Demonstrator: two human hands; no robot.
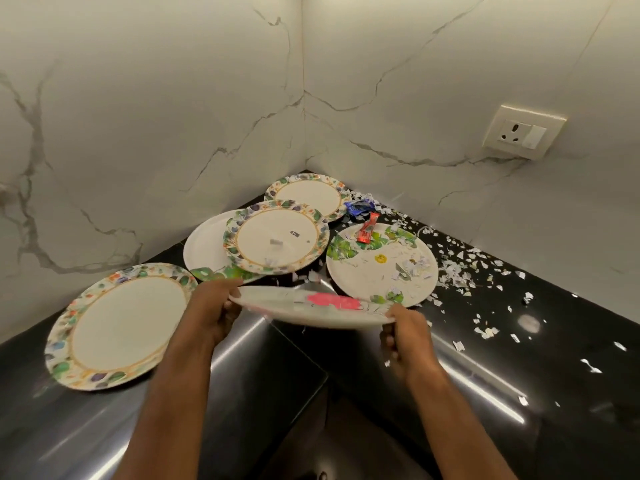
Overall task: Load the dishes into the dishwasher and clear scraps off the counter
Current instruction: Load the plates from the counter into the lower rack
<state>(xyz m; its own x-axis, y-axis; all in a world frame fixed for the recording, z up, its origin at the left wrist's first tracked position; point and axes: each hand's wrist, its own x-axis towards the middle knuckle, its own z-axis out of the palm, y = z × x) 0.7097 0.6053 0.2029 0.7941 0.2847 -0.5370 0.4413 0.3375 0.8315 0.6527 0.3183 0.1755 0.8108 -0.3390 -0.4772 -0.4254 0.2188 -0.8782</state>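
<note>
I hold one plate (311, 308) with both hands above the inner corner of the black tabletop (554, 375). The left hand (216, 311) grasps its left rim, fingers curled under the edge. The right hand (403, 336) grasps the right rim the same way. The plate sits roughly level, probably so that the pink scrap (332, 301) and the paper bits on it do not slide off.

Five more plates lie on the tabletop:
- A floral-rimmed plate (117, 325) lies near the left front edge and looks bare.
- A second floral-rimmed plate (277, 237) rests on a white plate (201, 247) towards the back corner and carries a few small scraps.
- A third floral-rimmed plate (306, 197) lies closest to the back corner and looks bare.
- A leaf-patterned plate (381, 265) lies to the right of the stack. It holds a red wrapper (367, 230), a yellow spot and torn paper.

A blue wrapper (360, 206) lies on the tabletop between the back plate and the leaf-patterned plate. Torn paper scraps (457, 275) litter the tabletop along the right wall, below the wall socket (523, 133). The dishwasher is not in view. I judge that loading has barely started and that the scraps are not yet cleared.
</note>
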